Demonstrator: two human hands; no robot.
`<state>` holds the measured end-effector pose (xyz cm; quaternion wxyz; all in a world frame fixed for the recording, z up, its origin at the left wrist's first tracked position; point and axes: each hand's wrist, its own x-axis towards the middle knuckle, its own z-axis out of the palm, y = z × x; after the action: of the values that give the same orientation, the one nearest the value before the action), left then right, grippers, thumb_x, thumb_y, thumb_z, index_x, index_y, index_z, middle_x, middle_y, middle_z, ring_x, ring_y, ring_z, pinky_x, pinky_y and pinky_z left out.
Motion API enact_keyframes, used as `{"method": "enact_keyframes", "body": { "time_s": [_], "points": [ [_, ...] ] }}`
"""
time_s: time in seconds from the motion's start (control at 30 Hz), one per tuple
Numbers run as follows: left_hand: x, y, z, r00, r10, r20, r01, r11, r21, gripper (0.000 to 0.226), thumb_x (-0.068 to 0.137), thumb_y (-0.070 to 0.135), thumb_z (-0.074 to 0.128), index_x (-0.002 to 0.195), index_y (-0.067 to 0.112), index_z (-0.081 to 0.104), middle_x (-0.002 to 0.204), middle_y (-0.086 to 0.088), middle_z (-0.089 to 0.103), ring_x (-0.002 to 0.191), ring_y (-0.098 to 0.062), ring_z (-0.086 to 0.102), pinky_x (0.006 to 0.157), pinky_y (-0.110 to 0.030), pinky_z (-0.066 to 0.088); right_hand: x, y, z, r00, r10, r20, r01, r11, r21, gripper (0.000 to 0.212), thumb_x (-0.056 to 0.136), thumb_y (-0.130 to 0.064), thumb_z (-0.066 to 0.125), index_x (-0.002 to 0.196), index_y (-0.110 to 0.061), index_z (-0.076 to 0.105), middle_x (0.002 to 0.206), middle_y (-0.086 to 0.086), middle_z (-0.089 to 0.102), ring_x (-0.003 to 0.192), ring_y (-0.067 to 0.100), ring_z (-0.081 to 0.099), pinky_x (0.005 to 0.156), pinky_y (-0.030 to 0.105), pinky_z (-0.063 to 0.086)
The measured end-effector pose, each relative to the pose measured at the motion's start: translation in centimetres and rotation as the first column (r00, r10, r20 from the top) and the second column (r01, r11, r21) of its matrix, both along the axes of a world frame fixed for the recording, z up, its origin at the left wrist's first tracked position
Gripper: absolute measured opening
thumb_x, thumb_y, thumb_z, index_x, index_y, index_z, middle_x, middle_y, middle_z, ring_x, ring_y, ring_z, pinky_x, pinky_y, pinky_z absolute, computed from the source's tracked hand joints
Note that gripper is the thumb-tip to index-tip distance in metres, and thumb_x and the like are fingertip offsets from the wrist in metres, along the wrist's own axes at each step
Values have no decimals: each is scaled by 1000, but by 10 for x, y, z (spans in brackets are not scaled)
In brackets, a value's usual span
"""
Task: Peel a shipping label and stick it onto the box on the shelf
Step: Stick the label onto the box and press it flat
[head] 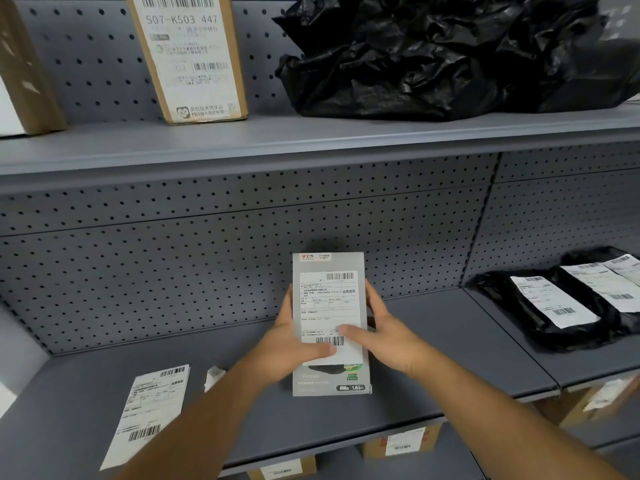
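Both hands clamp the grey box (330, 379): left hand (291, 337) and right hand (384, 336) thumbs pressing its shipping label (329, 306) flat.

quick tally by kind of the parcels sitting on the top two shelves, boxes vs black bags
Boxes: 3: grey box, labelled cardboard box, cardboard box at left edge
Black bags: 3: crumpled bag, two labelled bags
Total: 6

The box (330, 323) was stood on the shelf (450, 341), a label (328, 306) stuck on its front; label sheets (149, 414) lay left, bagged parcels (554, 306) right.
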<state>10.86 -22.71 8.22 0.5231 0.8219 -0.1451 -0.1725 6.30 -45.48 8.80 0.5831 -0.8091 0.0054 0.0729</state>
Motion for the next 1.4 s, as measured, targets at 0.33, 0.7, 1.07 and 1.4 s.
{"method": "enact_keyframes", "body": {
  "time_s": [0.33,0.7,1.07,1.4],
  "points": [
    [2,11,-6,999,2,-48,-8,991,-134,76,104,27,63,158,58,20,129,36,69,121,9,65,110,-29,49,0,-13,-5,1000,-10,-23,10,999,39,86,97,-38,71,158,-65,17,158,-29,50,140,4,54,125,46,38],
    [-14,1,-13,1000,19,6,-19,1000,-10,128,78,20,89,156,65,-1,138,29,66,127,1,63,101,-26,54,-8,-9,-9,1000,20,-24,-20,999,-37,123,86,-13,86,162,-58,1,141,-26,58,117,-7,62,85,15,59],
    [-9,4,-12,999,25,20,-23,995,-101,95,96,17,72,158,59,13,127,38,68,120,11,63,108,-28,52,-12,-6,3,1000,-11,2,11,1000,-4,111,92,-13,77,162,-58,4,156,-13,54,135,7,58,108,29,49],
    [-5,2,-15,993,119,-29,-122,953,-277,73,106,18,55,164,44,18,159,18,51,142,0,51,124,-39,38,-4,2,4,990,-126,67,117,985,123,85,88,-3,75,147,-47,33,143,-28,57,133,-1,57,114,39,50]
  ]
}}
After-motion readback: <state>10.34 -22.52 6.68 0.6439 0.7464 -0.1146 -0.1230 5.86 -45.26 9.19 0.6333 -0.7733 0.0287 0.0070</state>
